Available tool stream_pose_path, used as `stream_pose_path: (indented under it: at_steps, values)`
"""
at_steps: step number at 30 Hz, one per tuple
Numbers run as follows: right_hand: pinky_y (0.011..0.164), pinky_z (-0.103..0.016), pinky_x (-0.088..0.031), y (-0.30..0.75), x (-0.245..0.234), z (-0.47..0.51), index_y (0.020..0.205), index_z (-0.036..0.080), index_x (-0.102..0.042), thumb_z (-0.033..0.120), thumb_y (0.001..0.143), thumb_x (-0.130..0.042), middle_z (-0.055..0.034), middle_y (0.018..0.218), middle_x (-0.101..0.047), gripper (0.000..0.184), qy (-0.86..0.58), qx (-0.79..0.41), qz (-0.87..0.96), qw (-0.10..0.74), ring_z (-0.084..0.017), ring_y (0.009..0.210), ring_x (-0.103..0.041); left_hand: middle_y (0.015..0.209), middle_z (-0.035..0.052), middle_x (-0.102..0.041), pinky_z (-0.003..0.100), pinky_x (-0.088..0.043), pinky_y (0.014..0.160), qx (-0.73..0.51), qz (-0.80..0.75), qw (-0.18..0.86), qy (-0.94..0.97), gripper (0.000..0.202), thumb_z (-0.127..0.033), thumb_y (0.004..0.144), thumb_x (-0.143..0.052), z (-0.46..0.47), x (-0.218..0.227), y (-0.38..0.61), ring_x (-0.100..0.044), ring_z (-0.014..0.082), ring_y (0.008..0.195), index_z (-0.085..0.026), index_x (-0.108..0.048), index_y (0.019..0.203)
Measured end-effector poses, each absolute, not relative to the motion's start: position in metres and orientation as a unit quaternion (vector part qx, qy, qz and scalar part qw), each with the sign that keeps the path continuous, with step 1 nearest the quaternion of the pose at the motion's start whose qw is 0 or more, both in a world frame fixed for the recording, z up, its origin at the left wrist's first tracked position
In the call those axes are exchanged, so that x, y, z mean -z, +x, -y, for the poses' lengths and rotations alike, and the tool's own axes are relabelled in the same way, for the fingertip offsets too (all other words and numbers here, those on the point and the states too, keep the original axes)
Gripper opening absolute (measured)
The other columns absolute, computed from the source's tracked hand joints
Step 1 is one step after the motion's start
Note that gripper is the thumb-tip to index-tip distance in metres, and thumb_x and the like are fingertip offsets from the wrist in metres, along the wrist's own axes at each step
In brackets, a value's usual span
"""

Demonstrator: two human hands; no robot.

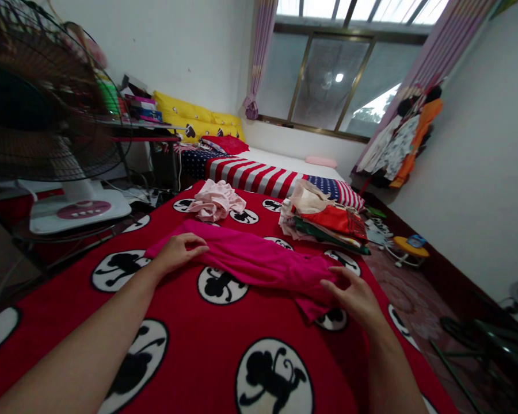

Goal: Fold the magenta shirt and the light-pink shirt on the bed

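Note:
A magenta garment lies stretched lengthwise across a red bedspread printed with black monkeys in white circles. My left hand rests on the garment's left part, fingers slightly bent and the thumb a little apart from them. At the right end, my right hand touches the cloth with its fingertips, thumb and forefinger spread. Beyond the garment sits a crumpled pale pink cloth. A stack of folded clothes, with red, beige and green pieces, lies near the bed's far right corner.
An electric fan stands close on the left, beside a cluttered desk. Another bed with a striped cover lies beyond, under the window. Clothes hang at the right wall. A yellow-topped stool stands on the floor.

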State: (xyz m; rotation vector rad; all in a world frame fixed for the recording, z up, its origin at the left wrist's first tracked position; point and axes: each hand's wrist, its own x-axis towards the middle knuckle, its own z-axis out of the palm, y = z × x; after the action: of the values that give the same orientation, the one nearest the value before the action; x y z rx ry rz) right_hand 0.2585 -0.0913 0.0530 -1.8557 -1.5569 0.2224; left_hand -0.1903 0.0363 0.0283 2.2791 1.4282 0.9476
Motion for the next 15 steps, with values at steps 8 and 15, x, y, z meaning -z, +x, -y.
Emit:
stream_pose_path:
  at_steps: [8,15]
  values:
    - [0.072,-0.034,-0.048,0.258,-0.042,0.087,0.093,0.021,-0.071,0.036,0.074,-0.059,-0.0062,0.083,-0.071,0.027,-0.732,-0.038,0.599,0.322,-0.024,0.078,-0.065,0.106,0.0081,-0.067,0.036,-0.045,0.095,-0.262,-0.427,0.167,0.849,0.035,-0.050,0.072,-0.066,-0.041,-0.027,-0.191,-0.060,0.0243,0.104,-0.023,-0.074,0.092]
    - [0.064,-0.027,-0.042,0.220,-0.076,0.105,0.090,0.014,-0.068,0.044,0.085,-0.057,-0.0046,0.075,-0.064,0.032,-0.615,0.181,0.453,0.619,-0.017,0.067,-0.057,0.087,0.0052,-0.072,0.028,-0.048,0.076,-0.533,-0.525,0.010,0.664,0.032,-0.041,0.087,-0.048,-0.020,-0.054,-0.176,-0.065,0.0209,0.081,-0.018,-0.067,0.096]
